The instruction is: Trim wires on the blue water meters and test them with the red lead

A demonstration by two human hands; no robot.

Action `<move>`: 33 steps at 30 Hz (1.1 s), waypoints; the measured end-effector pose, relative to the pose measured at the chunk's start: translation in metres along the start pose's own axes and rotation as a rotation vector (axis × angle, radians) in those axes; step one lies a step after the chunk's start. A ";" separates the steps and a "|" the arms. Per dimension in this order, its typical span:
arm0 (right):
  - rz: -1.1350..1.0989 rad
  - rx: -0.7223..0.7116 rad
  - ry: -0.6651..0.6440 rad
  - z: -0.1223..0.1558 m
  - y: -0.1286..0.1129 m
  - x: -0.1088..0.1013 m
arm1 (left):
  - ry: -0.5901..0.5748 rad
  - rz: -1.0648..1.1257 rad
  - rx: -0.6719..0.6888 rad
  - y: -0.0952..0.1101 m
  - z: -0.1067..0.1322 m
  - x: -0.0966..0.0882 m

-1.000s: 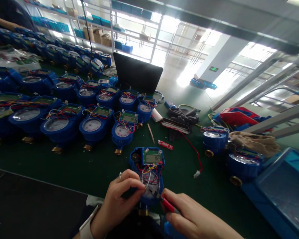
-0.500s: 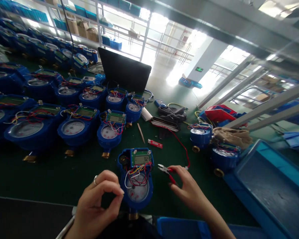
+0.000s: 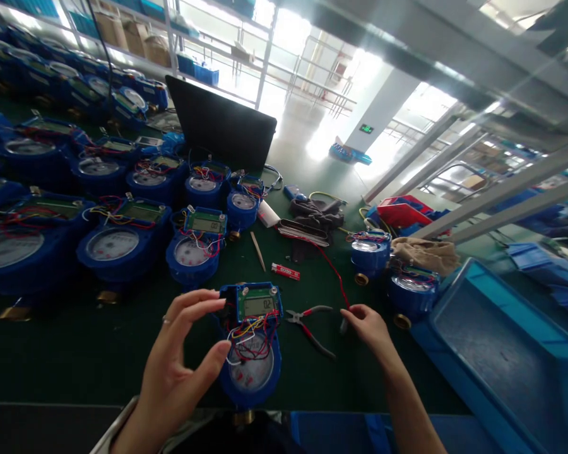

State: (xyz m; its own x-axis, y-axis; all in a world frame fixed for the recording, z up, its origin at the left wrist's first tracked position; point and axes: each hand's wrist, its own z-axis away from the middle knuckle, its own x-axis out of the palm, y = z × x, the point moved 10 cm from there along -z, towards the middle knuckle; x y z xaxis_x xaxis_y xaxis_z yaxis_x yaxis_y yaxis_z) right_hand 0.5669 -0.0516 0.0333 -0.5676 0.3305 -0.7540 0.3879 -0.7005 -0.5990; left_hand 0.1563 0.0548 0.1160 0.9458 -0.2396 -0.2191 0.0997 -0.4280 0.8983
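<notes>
One blue meter lies just beside the left hand, perhaps touching.

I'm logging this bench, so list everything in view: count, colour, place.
Front meter: 1, blue, front centre
Other meters: many, blue, mostly left, two right
Pliers: 1, red-grey, right of front meter
Cylinder: 1, red, behind pliers
Stick: 1, tan, behind front meter
Cable: 1, red, right of cylinder
Bundle: 1, dark grey, beyond cable
Panel: 1, black, back centre
Cloth: 1, tan, right side
Bins: several, mostly blue, right, bottom and back
Table: 1, dark green, under meters
Shelves: several, pale, background
Left hand: 1, open, beside front meter
Right hand: 1, holding cable's end
</notes>
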 end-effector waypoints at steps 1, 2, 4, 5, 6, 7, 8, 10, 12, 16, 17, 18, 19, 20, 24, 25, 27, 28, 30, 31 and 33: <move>-0.053 -0.016 -0.016 0.000 -0.002 0.004 | -0.008 -0.011 0.004 0.000 -0.004 0.002; -0.106 -0.033 -0.036 0.001 -0.007 0.007 | -0.007 -0.020 0.000 -0.001 -0.008 0.005; -0.208 -0.076 -0.084 0.010 -0.023 0.013 | -0.009 -0.045 -0.016 -0.002 -0.015 0.011; -0.282 -0.099 -0.116 0.016 -0.034 0.016 | -0.013 -0.063 -0.025 -0.002 -0.019 0.014; -0.367 -0.121 -0.152 0.023 -0.047 0.018 | -0.023 -0.081 -0.037 -0.003 -0.022 0.018; -0.463 -0.144 -0.193 0.031 -0.061 0.021 | -0.033 -0.098 -0.047 -0.004 -0.025 0.022; -0.553 -0.171 -0.238 0.040 -0.076 0.024 | -0.043 -0.110 -0.060 -0.006 -0.026 0.026; -0.657 -0.269 -0.316 0.057 -0.108 0.029 | -0.076 -0.117 -0.098 -0.012 -0.027 0.033; -0.616 -0.410 -0.367 0.075 -0.136 0.035 | -0.108 -0.107 -0.135 -0.017 -0.026 0.040; -0.371 -0.668 -0.326 0.103 -0.174 0.042 | -0.105 -0.100 -0.139 -0.020 -0.023 0.044; -0.314 -0.729 -0.292 0.108 -0.182 0.042 | -0.098 -0.106 -0.129 -0.019 -0.023 0.044; -0.265 -0.791 -0.266 0.114 -0.189 0.042 | -0.091 -0.111 -0.122 -0.018 -0.023 0.044; -0.221 -0.847 -0.251 0.119 -0.196 0.043 | -0.084 -0.115 -0.115 -0.017 -0.023 0.043; -0.184 -0.897 -0.248 0.123 -0.201 0.044 | -0.081 -0.118 -0.109 -0.016 -0.023 0.043; -0.095 -0.999 -0.276 0.131 -0.211 0.048 | -0.071 -0.116 -0.084 -0.014 -0.023 0.043; -0.077 -1.008 -0.285 0.132 -0.212 0.049 | -0.072 -0.114 -0.080 -0.013 -0.024 0.043; -0.047 -1.020 -0.308 0.133 -0.213 0.050 | -0.074 -0.109 -0.079 -0.013 -0.024 0.043; -0.036 -1.025 -0.319 0.134 -0.214 0.051 | -0.075 -0.110 -0.077 -0.013 -0.024 0.043; -0.019 -1.039 -0.342 0.135 -0.216 0.052 | -0.078 -0.116 -0.070 -0.013 -0.025 0.044; -0.010 -1.048 -0.355 0.135 -0.218 0.052 | -0.080 -0.118 -0.068 -0.012 -0.026 0.044; 0.006 -1.065 -0.382 0.136 -0.221 0.054 | -0.085 -0.118 -0.070 -0.012 -0.026 0.044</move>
State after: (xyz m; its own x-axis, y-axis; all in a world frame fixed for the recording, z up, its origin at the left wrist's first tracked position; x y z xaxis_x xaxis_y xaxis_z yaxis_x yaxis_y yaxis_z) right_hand 0.3520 0.0350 0.1621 -0.6776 -0.0142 -0.7353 0.7088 0.2544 -0.6580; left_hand 0.2047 0.0719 0.1053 0.8973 -0.2652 -0.3530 0.2323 -0.3964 0.8882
